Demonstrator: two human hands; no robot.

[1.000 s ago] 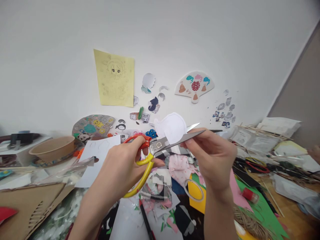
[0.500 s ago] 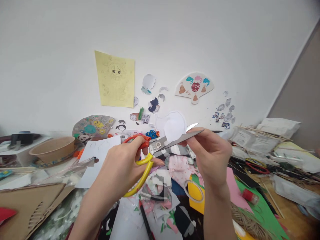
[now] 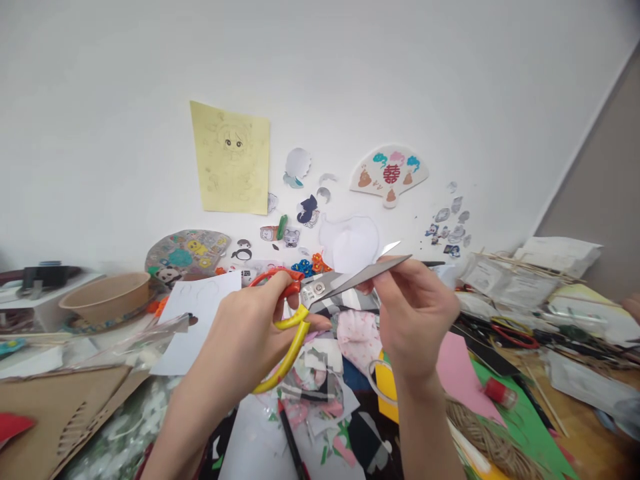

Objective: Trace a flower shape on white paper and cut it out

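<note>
"White paper piece (image 3: 353, 247), head view: up nr the wall (image 3: 320, 80). Who's holding what?"

"L hand (image 3: 253, 323) gripping the scissors (image 3: 320, 288) by red/yellow handles. R hand (image 3: 417, 310) pinched up, seems to have the paper's lower edge; exact contact's behind the near blade, can't confirm."

"Blades?"

"Parted, tips pointing twd R hand. Paper sits betw. them; far tip pokes out past it."

"Main risk?"

"Nicked finger, imo. Near blade lies right by the R thumb (image 3: 385, 285), so closing hard, or R hand creeping up, cd do it."

"Paper itself?"

"Thin by the look, top edge unsupported. Cd flop or fold betw. the blades → ragged edge or tear. Also white on white bkgd: outline's faint, easy to stray off."

"And if it's dropped?"

"Paper scraps (image 3: 317, 370) right below, plus a pen (image 3: 290, 433). Pale bit among pale bits = hard to find, prob. creased too."
</note>
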